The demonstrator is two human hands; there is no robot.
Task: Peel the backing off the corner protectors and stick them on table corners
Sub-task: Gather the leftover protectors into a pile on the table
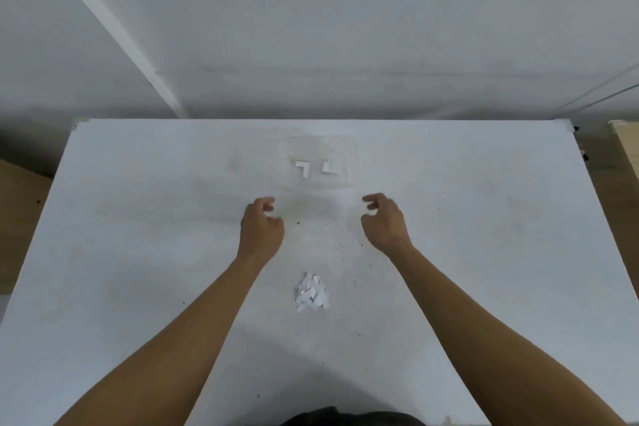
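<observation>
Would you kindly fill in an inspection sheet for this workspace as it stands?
Surface: white table, scuffed, with small dark specks.
Job's things: two white L-shaped corner protectors lying apart inside a clear tray at the far middle.
Clutter: pile of white paper scraps near the front edge.
Hands: left hand and right hand hover over the table, fingers loosely curled, holding nothing.
Cables: nothing seen.
Surroundings: pale wall behind; brown surfaces past both sides.

Two corner protectors [303,169] lie in a tray [351,152] on the table [138,218], behind the backing scraps [312,294].
</observation>
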